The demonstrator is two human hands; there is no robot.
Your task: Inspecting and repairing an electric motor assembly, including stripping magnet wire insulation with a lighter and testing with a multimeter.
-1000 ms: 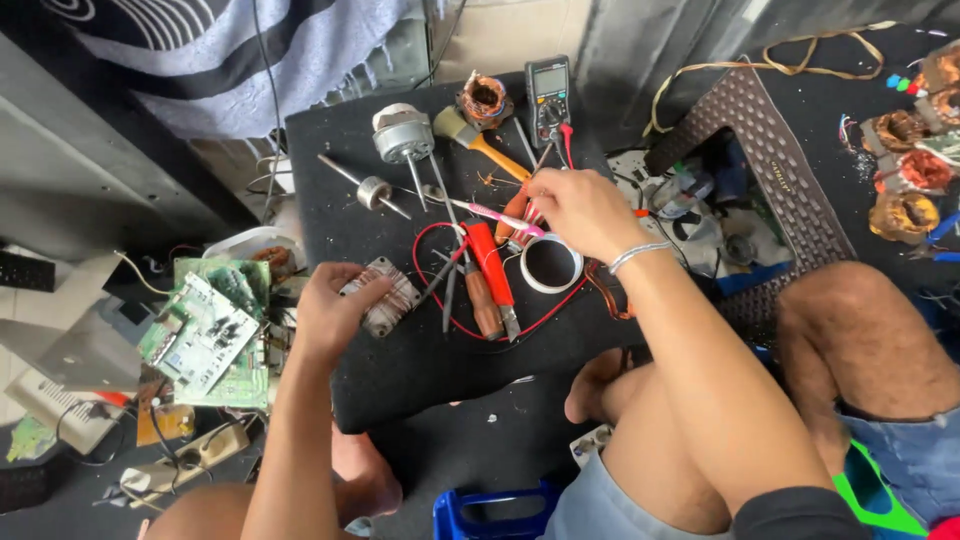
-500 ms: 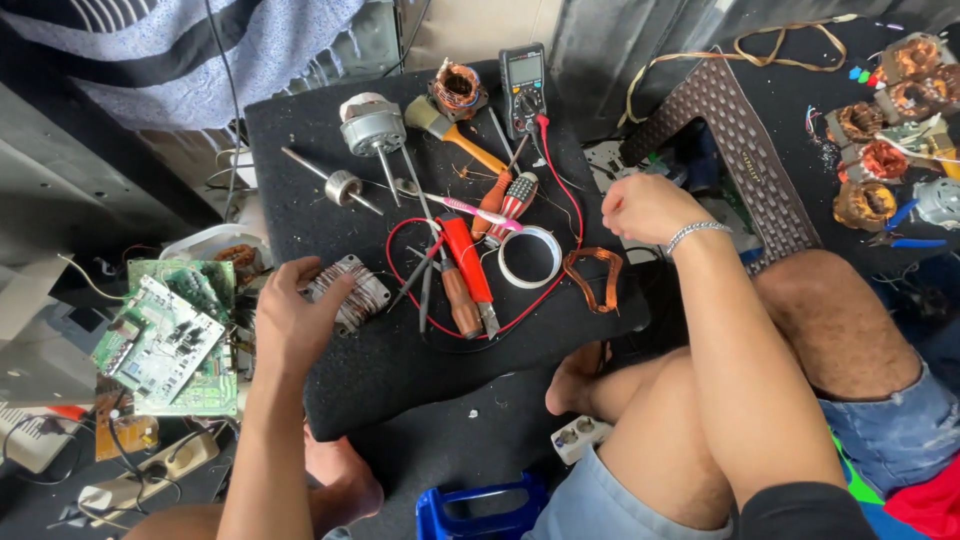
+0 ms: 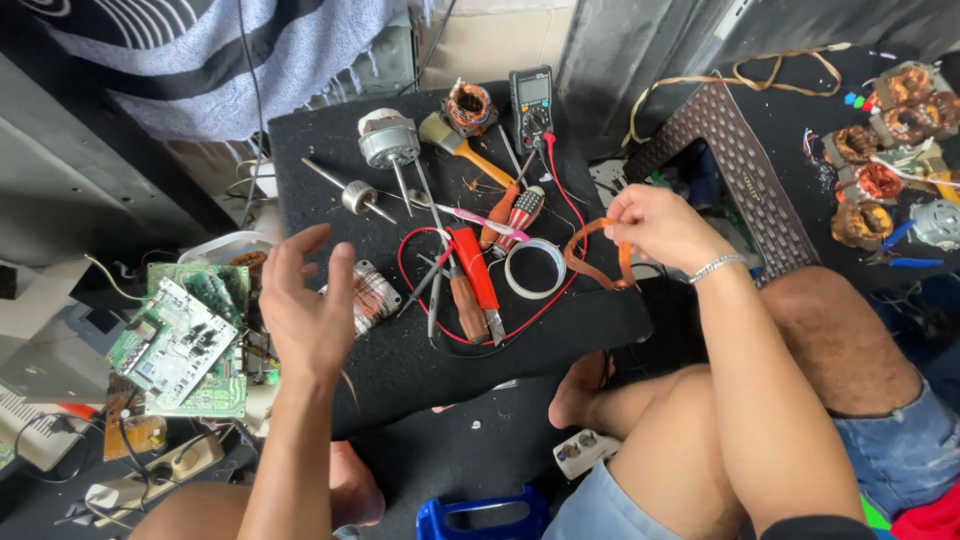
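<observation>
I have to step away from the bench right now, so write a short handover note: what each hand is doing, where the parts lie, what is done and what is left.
Right hand: shut on the orange strip, held in a loop at the mat's right edge.
Left hand: open, fingers spread, raised above the wound stator, holding nothing.
On the black mat: the stator at left; rotor with shaft, brush and multimeter at the top; screwdrivers and white tape roll in the middle.
Done: the strip is picked up.
Left: the stator lies alone, the strip not on it.
</observation>
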